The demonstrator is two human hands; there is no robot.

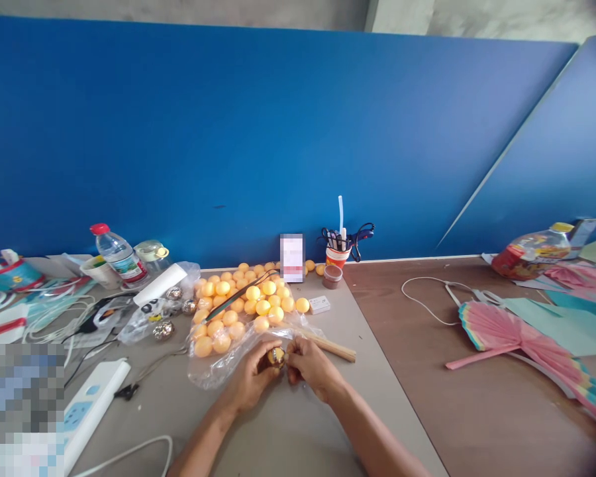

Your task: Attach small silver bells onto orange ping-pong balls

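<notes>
Risk 1: slip. The yellow-and-silver ball (276, 358) sits out at the thumb and fingers of the left hand (251, 376), not deep in the palm. An off-centre squeeze, or a sideways push from the right hand (314, 366), could pop it loose; its round shape would then likely let it roll across the grey desktop (278, 437).

Risk 2: snag. The clear plastic bag (209, 376) lies crumpled just beyond the left knuckles; a forward drift could drag the film and disturb the orange balls (221, 342) there.

Risk 3: knock. The wooden sticks (336, 348) lie near the right knuckles; a swing outward could shift them.

Grip: left hand grasps the ball, thumb on the near side, fingers curled on the far side. Right fingertips are bunched at the ball's right edge; cannot tell if they pinch anything small.

Position: ball between the 2 hands, within the left grip, metallic part facing up. Contact with the desktop: cannot tell.
</notes>
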